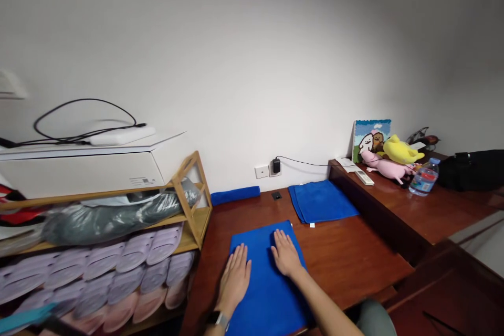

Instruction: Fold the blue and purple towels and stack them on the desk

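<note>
A blue towel [264, 294] lies spread flat on the dark wooden desk [354, 257] in front of me. My left hand [235, 278] rests palm down on the towel's left part, fingers stretched out. My right hand [285, 253] lies flat near the towel's upper middle, fingers together and extended. Neither hand holds anything. A second folded blue towel [322, 200] lies farther back on the desk, and a rolled blue towel [235, 195] sits against the wall.
A bamboo rack [189, 189] at left holds rows of slippers [118, 268], a grey bag and a white box with a cable on top. A raised shelf [433, 210] at right carries plush toys [394, 157], a water bottle [424, 177], a remote and a black bag. A charger plugs into the wall socket [271, 168].
</note>
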Available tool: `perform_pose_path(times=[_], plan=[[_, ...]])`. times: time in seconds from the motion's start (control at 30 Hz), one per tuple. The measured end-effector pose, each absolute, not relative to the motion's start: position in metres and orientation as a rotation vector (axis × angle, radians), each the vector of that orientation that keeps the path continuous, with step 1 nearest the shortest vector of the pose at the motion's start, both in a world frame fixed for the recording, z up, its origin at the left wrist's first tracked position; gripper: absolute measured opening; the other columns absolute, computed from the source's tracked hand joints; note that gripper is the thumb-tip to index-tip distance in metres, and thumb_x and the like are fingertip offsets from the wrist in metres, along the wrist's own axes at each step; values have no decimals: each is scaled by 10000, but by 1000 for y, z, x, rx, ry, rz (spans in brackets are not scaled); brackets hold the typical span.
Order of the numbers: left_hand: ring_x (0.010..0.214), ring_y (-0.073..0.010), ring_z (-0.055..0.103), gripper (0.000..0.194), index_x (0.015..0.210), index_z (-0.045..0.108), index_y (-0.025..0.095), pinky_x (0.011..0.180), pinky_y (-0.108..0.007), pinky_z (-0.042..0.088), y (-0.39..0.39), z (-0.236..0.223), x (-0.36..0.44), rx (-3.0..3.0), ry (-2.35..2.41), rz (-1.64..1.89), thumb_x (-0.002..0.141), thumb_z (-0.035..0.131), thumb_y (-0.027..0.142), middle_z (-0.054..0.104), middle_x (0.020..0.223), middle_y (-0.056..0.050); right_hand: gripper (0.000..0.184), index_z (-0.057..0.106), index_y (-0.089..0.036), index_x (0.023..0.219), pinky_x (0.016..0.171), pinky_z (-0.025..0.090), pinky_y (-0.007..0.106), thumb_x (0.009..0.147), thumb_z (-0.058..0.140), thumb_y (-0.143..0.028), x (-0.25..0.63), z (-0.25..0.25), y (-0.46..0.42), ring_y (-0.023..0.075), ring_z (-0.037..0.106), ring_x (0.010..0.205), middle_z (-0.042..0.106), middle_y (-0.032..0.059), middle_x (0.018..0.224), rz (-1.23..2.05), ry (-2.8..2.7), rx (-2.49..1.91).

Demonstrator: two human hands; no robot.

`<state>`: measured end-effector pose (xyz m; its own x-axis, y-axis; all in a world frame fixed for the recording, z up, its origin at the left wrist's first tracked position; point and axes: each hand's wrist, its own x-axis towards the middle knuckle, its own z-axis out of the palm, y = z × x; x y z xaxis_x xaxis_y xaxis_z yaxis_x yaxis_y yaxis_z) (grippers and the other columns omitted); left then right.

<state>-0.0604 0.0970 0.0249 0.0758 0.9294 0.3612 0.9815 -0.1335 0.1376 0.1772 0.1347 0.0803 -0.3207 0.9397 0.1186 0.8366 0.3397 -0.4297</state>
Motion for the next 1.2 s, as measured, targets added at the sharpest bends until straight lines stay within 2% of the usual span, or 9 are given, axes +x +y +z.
perform_pose_path(times=[0.2,0.37,0.57,0.7,0.8,0.9,1.0,1.07,1.2], plan=[[1563,-267,425,619,1587,481,163,1300,-514,321,156,33,-22,-2283,-2052,-376,1039,278,369,477,1663,-114,639,325,-133,1680,1338,134,445,1105,235,-397,136,66,177,228,186,1637,278,92,1740,449,-2369,-1531],[1583,-292,386,687,1603,424,80,1312,-535,280,154,14,-57,-2015,-2219,-394,1038,224,415,406,1693,-166,667,243,-121,1697,1337,92,453,1108,216,-433,178,53,193,227,137,1646,193,102,1756,376,-2270,-1756],[1547,-283,449,684,1604,435,101,1296,-549,312,147,20,-98,-1995,-2244,-460,1008,220,359,498,1644,-166,669,222,-122,1701,1334,108,437,1100,239,-417,215,70,202,224,142,1644,181,89,1756,410,-2204,-1899],[1548,-281,447,701,1611,416,80,1293,-511,344,124,15,-102,-1945,-2203,-599,1022,220,406,526,1628,-159,630,280,-148,1692,1340,123,473,1101,256,-364,212,69,178,244,128,1646,186,63,1757,313,-2109,-1815],[1550,-277,444,676,1629,398,129,1286,-502,373,94,5,-77,-1959,-2064,-669,1040,244,424,522,1638,-122,602,321,-193,1686,1346,153,477,1108,276,-356,191,56,135,257,140,1644,200,34,1758,227,-2058,-1671],[1548,-258,449,602,1613,444,209,1281,-484,393,68,0,-34,-2193,-1857,-612,1046,301,353,496,1661,-73,578,346,-227,1678,1340,203,457,1123,254,-358,161,45,90,247,218,1629,263,22,1742,291,-2118,-1511],[1533,-258,472,577,1584,491,220,1272,-488,404,56,1,-6,-2308,-1801,-530,1047,300,313,510,1646,-77,576,391,-210,1658,1340,203,446,1133,212,-368,148,41,66,228,267,1614,334,48,1713,395,-2173,-1470],[1530,-272,476,585,1585,483,200,1267,-511,406,52,1,-8,-2267,-1879,-504,1054,292,351,514,1639,-98,586,388,-190,1656,1342,186,465,1130,231,-397,158,42,65,236,262,1615,337,70,1706,403,-2190,-1518],[1564,-279,420,639,1607,439,148,1286,-516,371,35,-3,-53,-2152,-2059,-475,1058,241,410,467,1671,-118,641,320,-154,1676,1339,164,492,1111,269,-450,212,50,73,255,216,1627,248,85,1726,378,-2181,-1740]])
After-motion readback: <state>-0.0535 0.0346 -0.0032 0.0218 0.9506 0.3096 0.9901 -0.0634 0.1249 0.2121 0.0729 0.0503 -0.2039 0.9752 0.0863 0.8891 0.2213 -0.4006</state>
